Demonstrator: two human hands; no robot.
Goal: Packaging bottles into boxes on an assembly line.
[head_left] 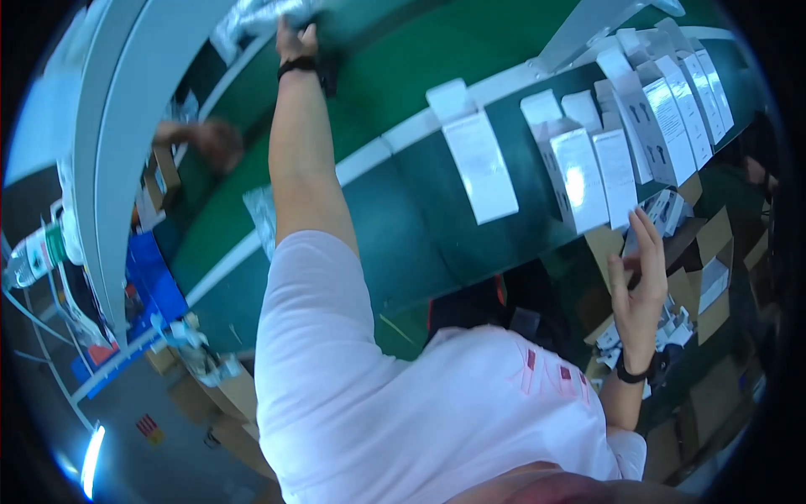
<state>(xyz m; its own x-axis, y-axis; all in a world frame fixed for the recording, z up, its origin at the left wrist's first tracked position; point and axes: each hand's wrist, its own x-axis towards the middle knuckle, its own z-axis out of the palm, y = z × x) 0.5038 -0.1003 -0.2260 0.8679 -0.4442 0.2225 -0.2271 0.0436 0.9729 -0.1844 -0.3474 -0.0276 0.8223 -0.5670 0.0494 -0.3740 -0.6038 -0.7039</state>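
My left arm stretches across the green bench to the far side. There my left hand (pixel 296 42) is closed at the edge of a shiny clear plastic bag (pixel 243 32); its fingertips are partly hidden. My right hand (pixel 642 277) is raised at the near right, fingers apart and holding nothing. Its fingertips are close to the lower end of an open white box (pixel 615 176). Beside that stands another open white box (pixel 579 181), and a single white box (pixel 481 164) with its flap up lies farther left. More white boxes (pixel 669 118) line up to the right.
A co-worker's blurred hand (pixel 218 144) is at the left. A pale rail (pixel 395 144) runs along the bench, with another plastic bag (pixel 262 214) by my arm. Open cartons (pixel 714 277) with small parts stand below right. A blue bin (pixel 155 273) sits at left.
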